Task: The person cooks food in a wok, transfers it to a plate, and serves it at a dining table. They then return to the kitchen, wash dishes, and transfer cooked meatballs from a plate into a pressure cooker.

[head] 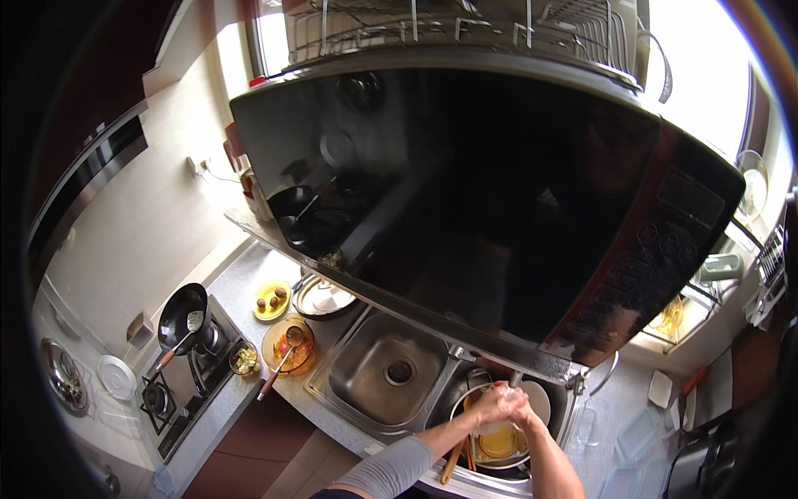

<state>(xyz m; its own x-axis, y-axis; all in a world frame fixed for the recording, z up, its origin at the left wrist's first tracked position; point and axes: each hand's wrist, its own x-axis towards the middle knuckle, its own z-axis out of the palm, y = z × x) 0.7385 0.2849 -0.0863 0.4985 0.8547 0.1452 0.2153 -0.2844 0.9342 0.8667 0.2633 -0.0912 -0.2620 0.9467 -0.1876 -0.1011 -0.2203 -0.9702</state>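
My left hand (492, 405) and my right hand (515, 405) meet under the faucet (516, 378) over the right sink basin, pressed together or overlapping. Whether anything is between them is hidden. Beneath them a large pot or basin (460, 399) holds an amber dish (499, 441) and other dishes. Wooden utensil handles (451, 465) lean on its near left side. A pale round plate or lid (537, 399) stands at the right of the hands.
A black microwave (474, 212) on a shelf juts above the sink. Left are the empty-looking steel basin (386, 368), a bowl of red food with a ladle (293, 355), a lidded pot (324, 298) and a wok (181, 318) on the stove. Clear containers (637, 433) lie right.
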